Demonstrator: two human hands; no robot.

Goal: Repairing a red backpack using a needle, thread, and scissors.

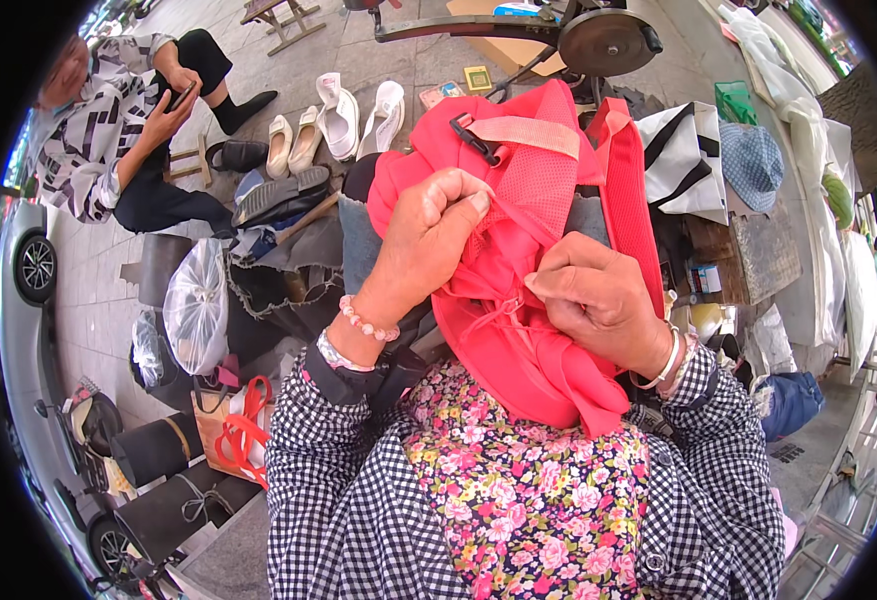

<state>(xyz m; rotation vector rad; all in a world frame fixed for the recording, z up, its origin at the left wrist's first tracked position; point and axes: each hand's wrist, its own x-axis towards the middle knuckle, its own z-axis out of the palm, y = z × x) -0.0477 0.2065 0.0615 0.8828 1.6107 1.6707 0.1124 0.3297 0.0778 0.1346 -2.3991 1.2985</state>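
A bright pink-red backpack (pixel 528 180) lies across my lap, with a wide padded shoulder strap (pixel 623 190) on its right side and a black plastic buckle (pixel 475 140) near its upper part. Over its left part my left hand (pixel 433 235) is closed in a pinch, thumb against forefinger. To the right, my right hand (pixel 598 300) is also closed, its fingertips pinched above the gathered cloth. Thin pink cords (pixel 498 312) lie tied in a loose knot between the two hands. Whatever is between the fingertips is too small to make out. A floral apron (pixel 518 490) covers my lap below the bag.
A person with a phone (pixel 183 97) sits at upper left. White shoes (pixel 338 120) and other footwear stand beyond my left hand. A black machine with a round wheel (pixel 608 42) stands ahead. On the right are a blue hat (pixel 750 165) and a wooden box (pixel 763 250).
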